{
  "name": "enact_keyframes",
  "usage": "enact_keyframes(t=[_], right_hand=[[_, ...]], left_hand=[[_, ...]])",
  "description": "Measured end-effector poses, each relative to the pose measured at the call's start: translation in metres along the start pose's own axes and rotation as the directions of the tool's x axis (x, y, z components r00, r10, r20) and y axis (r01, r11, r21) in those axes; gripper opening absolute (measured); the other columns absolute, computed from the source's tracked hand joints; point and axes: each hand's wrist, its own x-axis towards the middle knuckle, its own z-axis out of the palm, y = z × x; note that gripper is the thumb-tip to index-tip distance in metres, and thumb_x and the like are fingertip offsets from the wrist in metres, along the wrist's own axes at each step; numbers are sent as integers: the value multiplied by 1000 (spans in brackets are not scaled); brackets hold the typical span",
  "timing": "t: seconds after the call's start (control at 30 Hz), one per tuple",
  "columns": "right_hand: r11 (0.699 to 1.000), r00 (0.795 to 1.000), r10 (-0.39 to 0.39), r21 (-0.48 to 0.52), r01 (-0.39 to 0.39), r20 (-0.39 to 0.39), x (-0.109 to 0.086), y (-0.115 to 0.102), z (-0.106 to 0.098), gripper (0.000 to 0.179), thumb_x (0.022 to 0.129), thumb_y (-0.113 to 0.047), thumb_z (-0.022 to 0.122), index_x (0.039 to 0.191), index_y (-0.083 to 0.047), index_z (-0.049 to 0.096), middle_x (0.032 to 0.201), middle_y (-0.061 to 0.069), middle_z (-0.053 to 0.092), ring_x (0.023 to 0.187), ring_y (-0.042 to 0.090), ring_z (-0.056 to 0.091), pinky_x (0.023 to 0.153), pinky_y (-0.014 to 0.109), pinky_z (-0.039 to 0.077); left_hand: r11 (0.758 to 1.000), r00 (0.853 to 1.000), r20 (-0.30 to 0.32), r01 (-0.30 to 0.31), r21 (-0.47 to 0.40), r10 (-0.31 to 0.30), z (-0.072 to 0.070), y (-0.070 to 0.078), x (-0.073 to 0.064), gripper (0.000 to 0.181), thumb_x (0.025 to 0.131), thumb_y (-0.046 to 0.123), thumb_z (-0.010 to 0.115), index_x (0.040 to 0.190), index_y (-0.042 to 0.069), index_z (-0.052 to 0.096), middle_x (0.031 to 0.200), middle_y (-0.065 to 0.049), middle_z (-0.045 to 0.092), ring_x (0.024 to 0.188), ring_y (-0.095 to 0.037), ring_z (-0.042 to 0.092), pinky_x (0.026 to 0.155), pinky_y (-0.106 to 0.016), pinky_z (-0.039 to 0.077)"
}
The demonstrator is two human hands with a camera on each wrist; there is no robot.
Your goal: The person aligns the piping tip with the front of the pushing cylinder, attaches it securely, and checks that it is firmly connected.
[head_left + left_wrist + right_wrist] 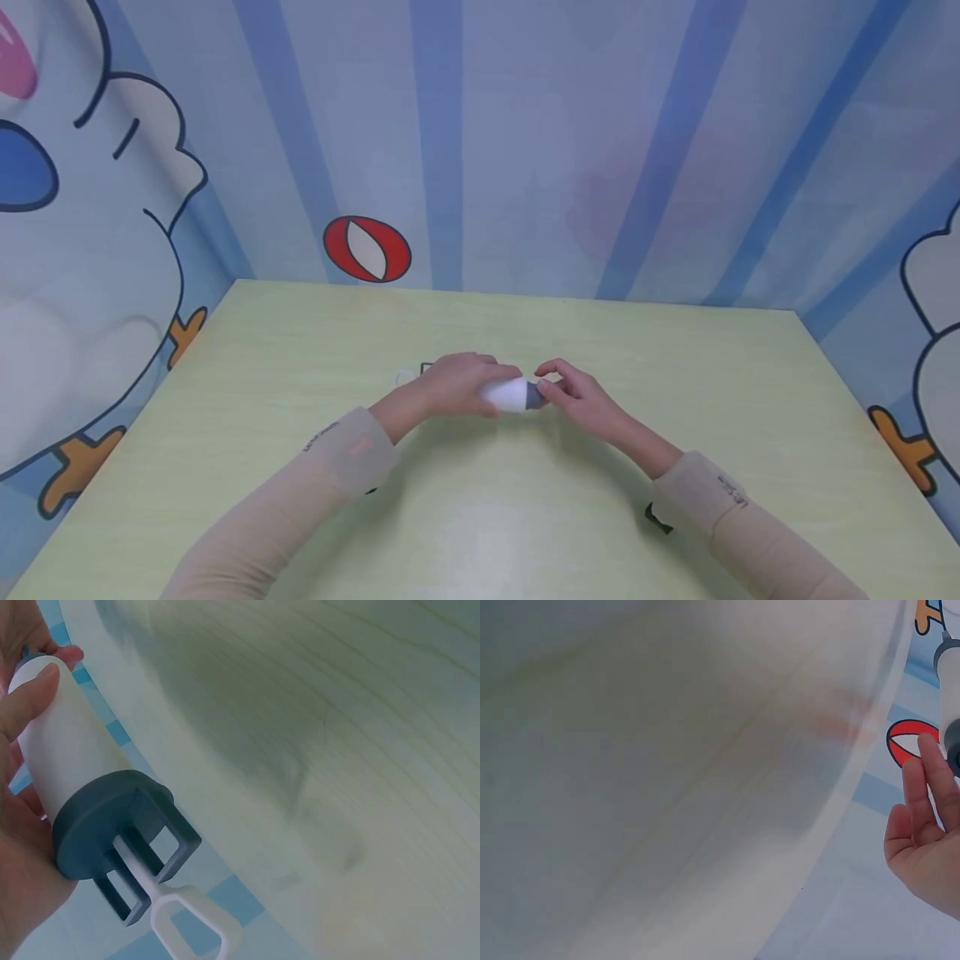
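Held sideways above the table is an icing syringe (pixel 506 395) with a white barrel and a grey nozzle end (pixel 534 395). My left hand (pixel 461 383) grips the barrel, its thumb lying along the white side in the left wrist view. At the opposite end from the nozzle, a dark grey cap (pixel 112 817) carries two square finger loops, and a white plunger ring (pixel 196 922) sticks out past them. The thumb and fingers of my right hand (pixel 581 402) pinch the grey nozzle end. In the right wrist view the syringe is cut off by the frame's edge.
Under both hands lies a pale yellow-green wooden table (pixel 480 517). Its far edge meets a blue striped backdrop (pixel 525 150) with a printed red and white ball (pixel 367 249). Cartoon figures are printed on the side walls.
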Motion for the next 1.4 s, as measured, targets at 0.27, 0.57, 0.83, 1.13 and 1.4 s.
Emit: enact_keyframes(t=[0.27,0.57,0.83,1.13,1.4], right_hand=[[992,995,-92,-90,90,-24,-1,2,2,44,76,-10,67,113,2,46,105,14,55,92,23,51,72,28,45],[996,996,-65,-66,62,-56,0,2,4,35,80,-9,63,108,3,44,89,15,62,82,21,56,71,31,40],[998,998,-35,-54,32,-44,1,1,1,30,85,-15,58,108,2,47,90,15,63,82,20,57,69,30,42],[988,997,-82,-134,80,-8,-1,1,2,26,75,-15,69,96,-6,56,87,6,61,80,15,53,73,32,40],[993,999,-47,-105,47,-5,-2,-1,4,18,75,-13,69,87,-3,60,81,9,63,71,12,54,65,25,45]], left_hand=[[1000,1000,16,20,-6,-19,3,-2,1,55,74,31,70,124,25,49,110,0,59,93,-16,54,80,-35,44],[1000,1000,8,11,0,-11,4,-2,0,54,74,31,70,124,24,50,111,0,59,93,-15,54,79,-34,45],[1000,1000,12,-3,-14,3,5,-2,-1,54,74,32,70,124,24,49,112,-1,58,94,-16,54,79,-35,45],[999,1000,3,-30,-29,30,3,-2,-1,51,75,30,69,122,24,50,107,0,59,88,-14,53,75,-32,44],[999,999,22,-32,-23,33,6,2,-3,51,75,30,69,123,24,50,108,0,59,89,-14,53,76,-32,44]])
